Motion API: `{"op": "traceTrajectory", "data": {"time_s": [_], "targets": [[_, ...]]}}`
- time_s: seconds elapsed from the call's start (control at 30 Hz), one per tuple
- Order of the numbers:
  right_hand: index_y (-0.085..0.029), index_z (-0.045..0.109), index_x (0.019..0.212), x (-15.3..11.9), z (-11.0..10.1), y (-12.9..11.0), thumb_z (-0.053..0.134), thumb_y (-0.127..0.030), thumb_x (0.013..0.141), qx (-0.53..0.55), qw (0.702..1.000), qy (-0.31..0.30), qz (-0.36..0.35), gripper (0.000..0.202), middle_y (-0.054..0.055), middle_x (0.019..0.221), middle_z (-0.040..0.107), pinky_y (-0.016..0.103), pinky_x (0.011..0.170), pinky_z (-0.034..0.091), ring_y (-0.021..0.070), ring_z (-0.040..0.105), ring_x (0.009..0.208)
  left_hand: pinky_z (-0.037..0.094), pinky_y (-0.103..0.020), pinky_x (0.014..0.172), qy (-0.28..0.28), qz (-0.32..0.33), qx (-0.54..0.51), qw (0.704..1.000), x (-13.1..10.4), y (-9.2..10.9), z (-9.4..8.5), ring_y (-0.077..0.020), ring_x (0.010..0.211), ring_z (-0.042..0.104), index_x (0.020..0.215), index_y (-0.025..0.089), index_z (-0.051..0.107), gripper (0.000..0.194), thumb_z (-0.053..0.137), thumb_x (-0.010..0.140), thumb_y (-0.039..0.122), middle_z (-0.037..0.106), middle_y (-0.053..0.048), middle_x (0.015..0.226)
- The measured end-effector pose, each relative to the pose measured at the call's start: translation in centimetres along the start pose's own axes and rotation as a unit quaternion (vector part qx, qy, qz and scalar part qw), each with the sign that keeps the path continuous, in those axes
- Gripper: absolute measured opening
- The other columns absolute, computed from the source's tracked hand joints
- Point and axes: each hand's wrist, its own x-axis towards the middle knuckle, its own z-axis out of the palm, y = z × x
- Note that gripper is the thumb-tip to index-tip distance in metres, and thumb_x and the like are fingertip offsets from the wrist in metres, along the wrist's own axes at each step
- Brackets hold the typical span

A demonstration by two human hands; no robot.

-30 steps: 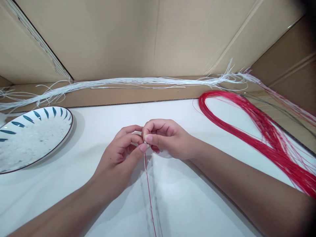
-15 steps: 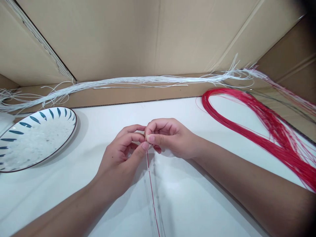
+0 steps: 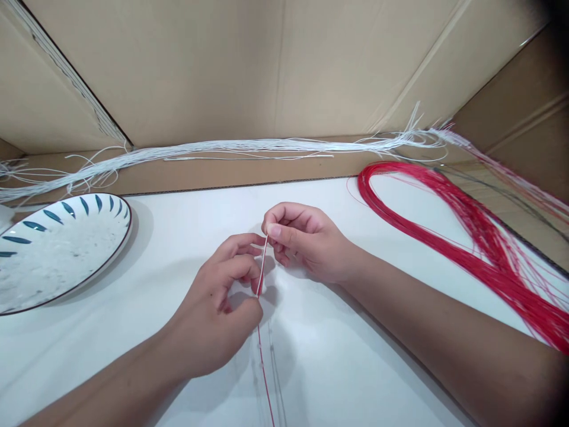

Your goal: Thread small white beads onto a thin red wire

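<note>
A thin red thread (image 3: 265,379) runs from the bottom edge up to my hands. My right hand (image 3: 309,243) pinches its upper end between thumb and forefinger, the other fingers curled. Lower down, my left hand (image 3: 213,314) has its thumb and a finger closed on the thread. Between the two hands the stretch looks doubled, red beside white, and is drawn tight at a slant. Tiny pale spots show on the thread below my left hand; I cannot make out what they are.
On the left stands a white plate (image 3: 52,216) with blue leaf marks, holding many small whitish translucent bits (image 3: 66,261). A looped bundle of red thread (image 3: 413,228) lies to the right. White strands (image 3: 249,146) stretch along the cardboard wall (image 3: 200,71) at the back.
My hands were together at the thread's end. The left has slid down along it toward me, and the right has risen slightly, leaving a taut stretch between them.
</note>
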Motion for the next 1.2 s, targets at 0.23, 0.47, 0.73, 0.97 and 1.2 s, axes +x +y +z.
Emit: {"op": "traceTrajectory", "data": {"time_s": [0.23, 0.47, 0.73, 0.97, 1.2], "targets": [[-0.017, 0.063, 0.083, -0.1, 0.3, -0.3, 0.082, -0.045, 0.085, -0.059, 0.998, -0.013, 0.011, 0.034, -0.003, 0.067, 0.059, 0.022, 0.051, 0.043, 0.0078, 0.050, 0.054, 0.060, -0.033, 0.080, 0.069, -0.027, -0.101, 0.992, 0.4, -0.3, 0.2, -0.0244, 0.105, 0.067, 0.078, 0.025, 0.071, 0.016, 0.067, 0.090, 0.035, 0.066, -0.005, 0.124], [-0.016, 0.064, 0.084, -0.3, 0.7, -0.4, 0.081, -0.047, 0.084, -0.099, 0.994, -0.031, 0.041, 0.036, -0.001, 0.072, 0.061, 0.021, 0.048, 0.037, 0.0081, 0.046, 0.057, 0.059, -0.029, 0.085, 0.115, -0.052, -0.113, 0.986, 0.6, -0.1, 0.7, -0.0186, 0.098, 0.068, 0.082, 0.025, 0.077, 0.017, 0.077, 0.087, 0.042, 0.067, -0.004, 0.124], [-0.017, 0.066, 0.093, 0.6, -2.2, -1.7, 0.072, -0.035, 0.089, -0.200, 0.977, 0.066, -0.005, 0.020, -0.002, 0.075, 0.060, 0.024, 0.056, 0.037, 0.0091, 0.047, 0.061, 0.054, -0.026, 0.077, 0.127, -0.057, -0.098, 0.985, 0.6, -1.0, 0.2, -0.0192, 0.105, 0.067, 0.075, 0.027, 0.075, 0.018, 0.077, 0.086, 0.041, 0.065, -0.002, 0.124], [-0.017, 0.077, 0.093, 1.1, -4.9, -1.8, 0.063, -0.012, 0.088, -0.482, 0.876, 0.025, 0.013, 0.016, 0.005, 0.099, 0.070, 0.030, 0.076, 0.047, 0.0153, 0.062, 0.083, 0.050, -0.029, 0.074, 0.136, -0.074, -0.083, 0.984, 0.7, -1.2, 0.3, -0.0227, 0.107, 0.065, 0.074, 0.026, 0.075, 0.018, 0.077, 0.084, 0.041, 0.067, -0.002, 0.125], [-0.018, 0.080, 0.101, 0.9, -3.6, -2.0, 0.065, -0.009, 0.090, -0.523, 0.852, -0.037, 0.009, 0.020, 0.005, 0.106, 0.071, 0.029, 0.080, 0.049, 0.0153, 0.066, 0.090, 0.048, -0.029, 0.073, 0.130, -0.083, -0.074, 0.985, 0.7, -1.3, 0.3, -0.0218, 0.107, 0.063, 0.073, 0.027, 0.075, 0.017, 0.076, 0.083, 0.041, 0.066, -0.001, 0.125]]}}
